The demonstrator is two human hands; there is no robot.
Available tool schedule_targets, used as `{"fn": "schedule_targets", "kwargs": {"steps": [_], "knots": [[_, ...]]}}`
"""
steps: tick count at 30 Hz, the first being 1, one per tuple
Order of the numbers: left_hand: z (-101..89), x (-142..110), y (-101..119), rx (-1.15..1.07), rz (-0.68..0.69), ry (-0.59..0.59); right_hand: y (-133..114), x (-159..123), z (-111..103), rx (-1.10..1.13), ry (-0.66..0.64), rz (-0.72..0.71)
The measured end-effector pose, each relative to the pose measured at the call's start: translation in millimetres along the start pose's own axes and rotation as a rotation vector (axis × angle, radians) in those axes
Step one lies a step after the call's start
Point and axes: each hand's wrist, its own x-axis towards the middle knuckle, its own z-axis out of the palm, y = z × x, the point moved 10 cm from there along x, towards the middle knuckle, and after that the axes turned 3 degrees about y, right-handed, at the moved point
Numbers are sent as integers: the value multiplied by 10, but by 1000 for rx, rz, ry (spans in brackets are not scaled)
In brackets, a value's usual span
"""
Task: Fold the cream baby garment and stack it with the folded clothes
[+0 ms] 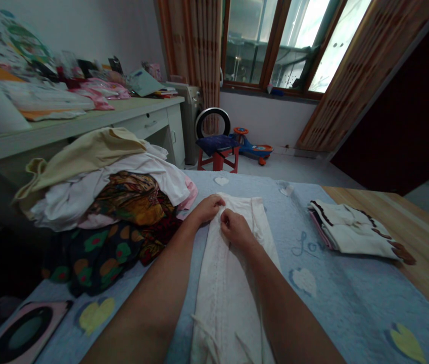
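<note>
My left hand [207, 210] and right hand [237, 228] pinch the upper edge of a white lace garment [229, 303].

The hands stand close but apart; the garment lies flat and lengthwise before me on a blue quilt [335, 313], between a clothes heap [104, 202] and a folded clothes stack [350, 231], beside stitched lettering [305, 243] reading "Lov".

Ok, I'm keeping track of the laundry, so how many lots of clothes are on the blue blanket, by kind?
Loose heap of clothes: 1
Folded stack of clothes: 1
White garment laid flat under the left hand and right hand: 1
Total: 3
</note>
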Motion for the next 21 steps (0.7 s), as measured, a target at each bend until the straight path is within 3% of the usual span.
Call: {"fn": "schedule_targets", "kwargs": {"steps": [21], "knots": [[95, -40, 70, -36, 43, -122, 51, -18, -80, 187, 79, 21]]}}
